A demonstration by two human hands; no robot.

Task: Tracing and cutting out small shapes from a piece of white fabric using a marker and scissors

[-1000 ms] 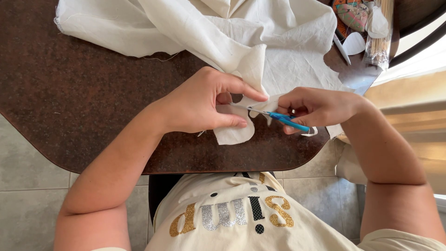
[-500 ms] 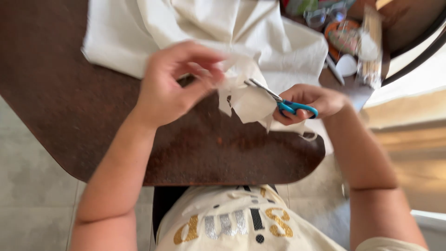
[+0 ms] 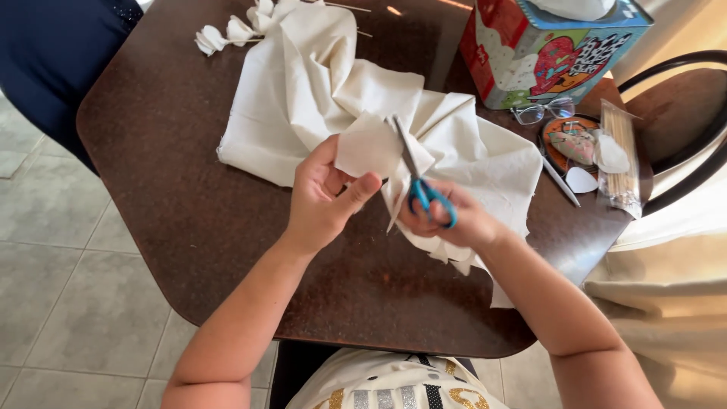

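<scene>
1. Cloth piece (image 3: 369, 144): a small cream cut-off, held up above the brown table (image 3: 151, 167) between the two hands, so the blades can reach its edge freely.
2. Left hand (image 3: 322, 198): thumb and fingers pinched shut on the lower left edge of the cloth piece. By appearance, this grip keeps the fabric taut and raised for cutting.
3. Right hand (image 3: 454, 220): fingers closed through the blue loops of the scissors (image 3: 415, 170). The blades point up and away from the body and lie against the right edge of the cloth piece. Whether the blades are parted or together cannot be told.
4. Large cloth (image 3: 318, 91): the same cream fabric lies crumpled on the table behind and beneath the hands, part of it draping under the right wrist.
5. Items at the table's far right, apart from the cutting area: a patterned tissue box (image 3: 545, 49), a pair of glasses (image 3: 541, 111), a packet of wooden sticks (image 3: 622, 155) and a small round dish (image 3: 572, 144) holding pale cut shapes.
6. Small fabric flowers (image 3: 227, 32) on thin stems lie at the far edge, well apart from the hands.
</scene>
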